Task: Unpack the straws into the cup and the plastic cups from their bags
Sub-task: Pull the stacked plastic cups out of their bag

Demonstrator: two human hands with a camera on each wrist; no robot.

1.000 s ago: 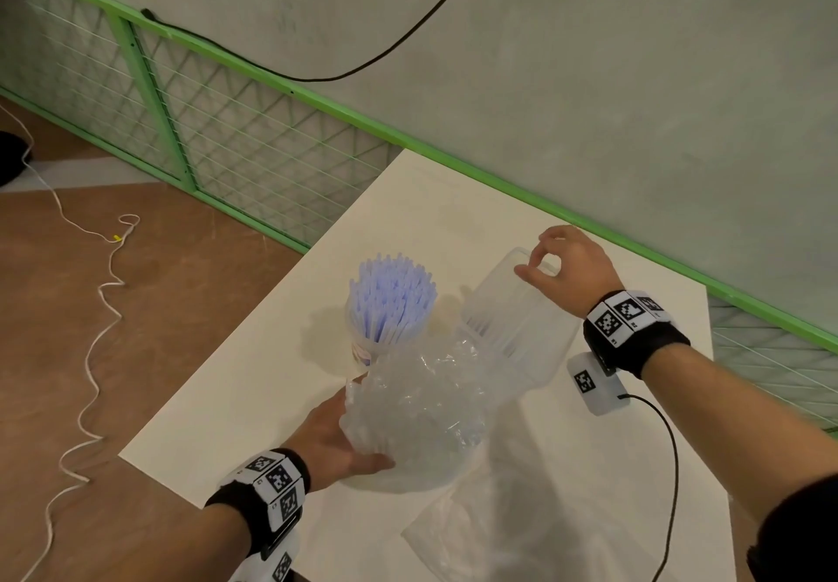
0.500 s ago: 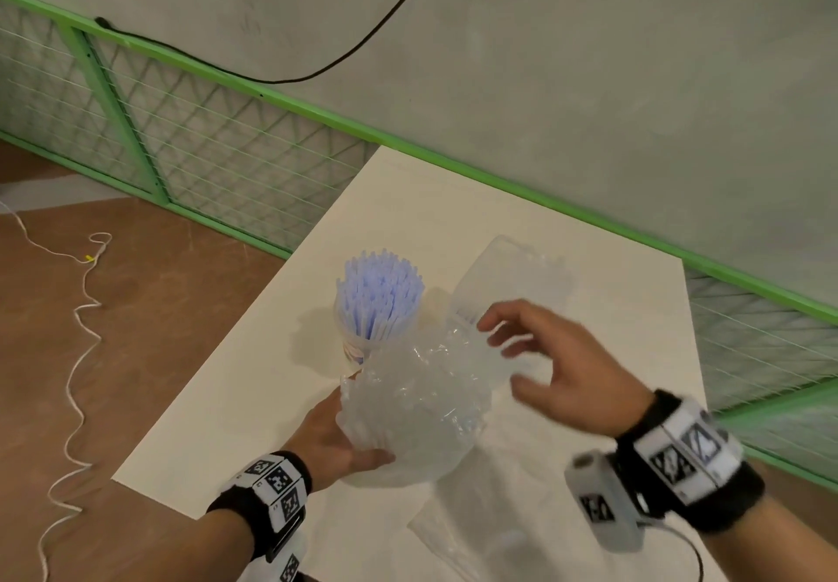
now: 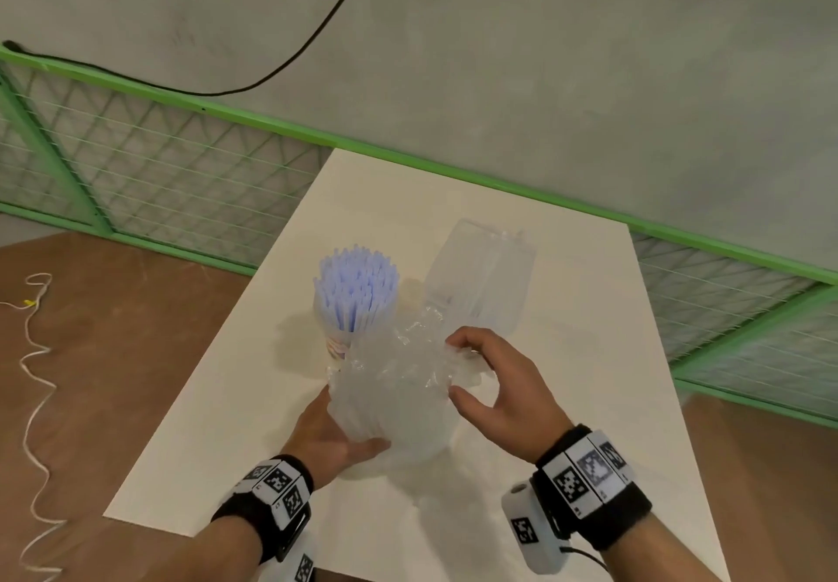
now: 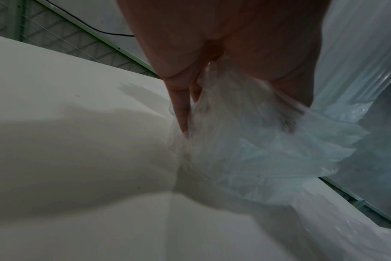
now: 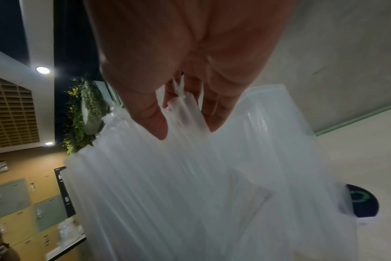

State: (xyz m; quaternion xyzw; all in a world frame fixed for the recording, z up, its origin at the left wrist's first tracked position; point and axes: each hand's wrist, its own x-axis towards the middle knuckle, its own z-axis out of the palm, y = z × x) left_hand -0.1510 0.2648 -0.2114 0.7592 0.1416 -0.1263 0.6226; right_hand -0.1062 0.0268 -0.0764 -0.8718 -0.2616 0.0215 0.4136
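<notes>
Both hands are working the bag: your left hand is gripping its base, your right hand is pinching its top, cups standing just beyond your fingertips.

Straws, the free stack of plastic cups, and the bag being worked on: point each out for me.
straws (image 3: 356, 284), head view, on the upright tips of the bundle.
free stack of plastic cups (image 3: 480, 275), head view, on its clear side wall.
bag (image 3: 394, 382), head view, on its crumpled middle.
</notes>
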